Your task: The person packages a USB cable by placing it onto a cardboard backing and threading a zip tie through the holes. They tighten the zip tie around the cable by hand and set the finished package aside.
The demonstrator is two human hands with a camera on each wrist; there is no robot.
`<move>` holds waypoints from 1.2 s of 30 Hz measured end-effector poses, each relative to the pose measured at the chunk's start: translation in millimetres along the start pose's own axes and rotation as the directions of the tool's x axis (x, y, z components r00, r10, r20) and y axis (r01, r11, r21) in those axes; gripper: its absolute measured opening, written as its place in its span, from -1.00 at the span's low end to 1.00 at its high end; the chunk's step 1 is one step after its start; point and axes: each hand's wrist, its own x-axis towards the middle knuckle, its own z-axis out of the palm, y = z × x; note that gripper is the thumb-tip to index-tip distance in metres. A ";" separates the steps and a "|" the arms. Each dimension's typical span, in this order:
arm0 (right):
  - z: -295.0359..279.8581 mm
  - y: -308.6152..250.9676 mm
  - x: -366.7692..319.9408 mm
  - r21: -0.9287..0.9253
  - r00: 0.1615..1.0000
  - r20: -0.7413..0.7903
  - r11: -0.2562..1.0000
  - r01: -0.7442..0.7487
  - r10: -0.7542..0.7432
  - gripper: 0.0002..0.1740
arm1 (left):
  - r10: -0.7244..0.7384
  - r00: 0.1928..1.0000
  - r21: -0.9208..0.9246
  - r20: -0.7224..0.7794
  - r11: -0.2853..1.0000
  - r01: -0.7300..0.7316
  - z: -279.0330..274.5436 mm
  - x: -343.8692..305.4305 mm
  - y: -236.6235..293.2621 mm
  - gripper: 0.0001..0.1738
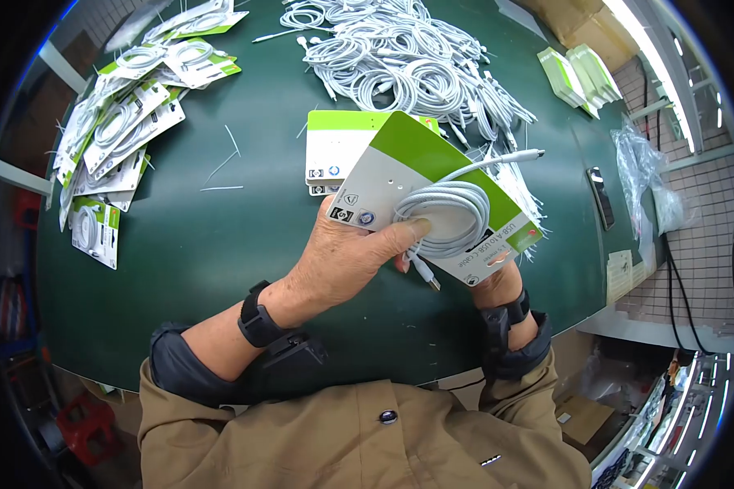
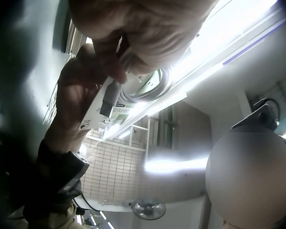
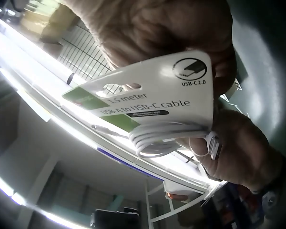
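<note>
A white and green card [image 1: 367,175] printed "USB-A to USB-C cable" is held up over the table, tilted, with a coiled white cable [image 1: 475,213] on its front. My left hand [image 1: 334,257] grips the card's lower left part, thumb on the coil. Behind the card is my right hand [image 1: 499,287], mostly hidden in the head view; in the right wrist view the right hand [image 3: 167,33] lies against the card [image 3: 157,90], its fingertips largely out of sight. The USB-A plug [image 1: 426,273] hangs below the coil, and the other plug [image 1: 526,155] sticks out past the card's edge.
More cards [image 1: 326,147] lie flat behind the held one. A heap of coiled white cables [image 1: 400,61] covers the back middle. Carded cables [image 1: 130,114] are piled at the left, near loose ties [image 1: 222,188]. At the right are card stacks [image 1: 575,77], a phone [image 1: 601,198] and plastic bags [image 1: 640,163].
</note>
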 end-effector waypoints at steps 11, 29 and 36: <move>-11.5 3.8 0.5 0.354 0.974 0.036 0.908 -0.223 0.225 -0.42 | -0.025 1.000 0.023 0.008 0.999 0.025 0.0 -2.1 2.0 -0.69; 41.1 -24.8 73.0 0.129 0.984 0.112 0.979 -0.156 0.142 -0.68 | -0.257 0.964 -0.040 0.072 0.965 0.260 -4.6 -1.2 2.3 -0.56; 37.4 -22.0 76.6 0.217 0.967 0.147 0.947 -0.237 0.208 -0.71 | -0.273 0.957 -0.077 0.099 0.957 0.281 -6.9 -0.4 0.1 -0.51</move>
